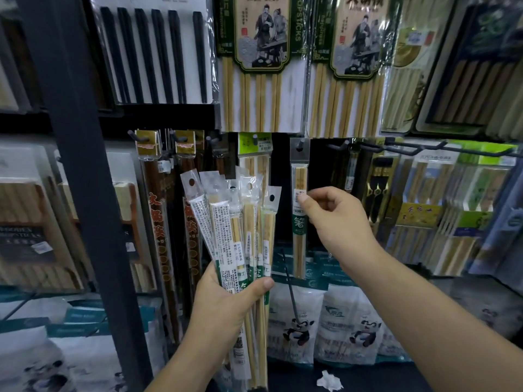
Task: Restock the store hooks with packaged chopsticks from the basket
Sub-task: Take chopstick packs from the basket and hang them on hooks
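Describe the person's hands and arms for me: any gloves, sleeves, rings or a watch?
The left hand and right hand are bare: no gloves, rings or watch show. Both forearms are bare too, with no sleeve in view. The thumbnails look short and unpainted.

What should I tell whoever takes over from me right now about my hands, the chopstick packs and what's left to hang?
Left hand: grips a fanned bundle of chopstick packs, hang holes at the top.
Right hand: its fingers pinch the single pack hanging on the middle hook.
Done: that single pack is threaded on the hook.
Left: let go of it, then hang the bundle's packs one at a time. The basket is out of view.
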